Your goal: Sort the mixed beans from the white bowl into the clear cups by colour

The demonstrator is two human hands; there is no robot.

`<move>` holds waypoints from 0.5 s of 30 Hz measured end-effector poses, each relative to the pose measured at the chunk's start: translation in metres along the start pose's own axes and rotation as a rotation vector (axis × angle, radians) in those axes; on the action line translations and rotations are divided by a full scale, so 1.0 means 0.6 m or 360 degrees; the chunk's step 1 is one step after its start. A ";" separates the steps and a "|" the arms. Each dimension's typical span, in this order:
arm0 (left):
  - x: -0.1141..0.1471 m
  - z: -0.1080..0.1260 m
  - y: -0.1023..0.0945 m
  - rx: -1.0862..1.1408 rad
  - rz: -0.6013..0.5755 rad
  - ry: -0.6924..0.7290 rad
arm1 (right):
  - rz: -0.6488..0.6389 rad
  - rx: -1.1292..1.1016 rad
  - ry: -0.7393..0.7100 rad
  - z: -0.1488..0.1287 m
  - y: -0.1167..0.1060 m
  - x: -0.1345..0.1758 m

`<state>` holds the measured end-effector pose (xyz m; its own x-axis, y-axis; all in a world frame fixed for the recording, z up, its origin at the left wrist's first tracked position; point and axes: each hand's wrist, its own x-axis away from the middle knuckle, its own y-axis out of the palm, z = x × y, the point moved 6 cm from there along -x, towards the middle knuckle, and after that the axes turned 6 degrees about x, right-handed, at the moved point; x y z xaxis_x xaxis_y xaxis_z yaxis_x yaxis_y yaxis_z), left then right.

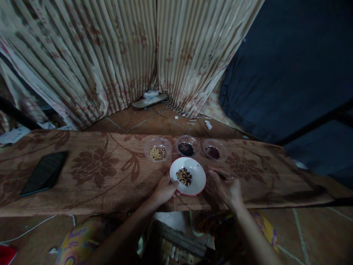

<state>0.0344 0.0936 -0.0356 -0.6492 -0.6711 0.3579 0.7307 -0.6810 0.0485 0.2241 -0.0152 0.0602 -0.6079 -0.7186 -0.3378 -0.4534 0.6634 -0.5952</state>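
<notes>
My left hand [167, 189] grips the near left edge of a white bowl [198, 176] with a red rim, thumb over the rim. A small pile of mixed yellow and dark red beans [184, 176] lies in this bowl, and one dark speck sits higher on its inner wall. Just right of the bowl is my right hand [227, 187], its fingers bent and dim; what they hold, if anything, I cannot make out. Behind the bowl stand three clear plastic bowls: one with yellow beans [157, 153], one with black beans [186, 148], one with dark red beans [213, 152].
A patterned brown cloth [110, 191] covers the long, narrow table. On its left lies a dark tablet or phone [44, 173]. Beyond the far edge, a skateboard [149, 101] and white scraps [208, 124] rest on the tiled floor before striped curtains [116, 55].
</notes>
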 end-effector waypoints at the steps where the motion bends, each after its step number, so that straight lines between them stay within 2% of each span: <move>1: 0.000 0.000 0.000 0.0006 0.0003 -0.0007 | 0.0112 0.0013 -0.0026 0.000 -0.017 -0.014; 3: 0.000 0.001 -0.001 0.0011 0.0021 -0.0021 | 0.0350 0.0018 -0.0067 0.007 -0.052 -0.045; 5: 0.001 0.004 -0.002 0.0003 0.0034 -0.0020 | 0.0486 0.0002 -0.0043 0.024 -0.076 -0.078; 9: 0.003 0.010 0.000 0.0001 0.0009 0.0001 | 0.0497 -0.0005 0.0073 0.063 -0.088 -0.117; 12: 0.004 0.010 0.000 0.0017 0.0011 0.0006 | 0.0497 -0.0088 0.0102 0.070 -0.080 -0.102; 15: 0.003 0.007 0.000 0.0006 0.0020 0.0001 | 0.0371 -0.0177 0.0081 0.053 -0.058 -0.059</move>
<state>0.0341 0.0938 -0.0309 -0.6399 -0.6800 0.3580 0.7397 -0.6713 0.0472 0.2818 -0.0197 0.0699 -0.7352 -0.5339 -0.4176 -0.3644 0.8308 -0.4207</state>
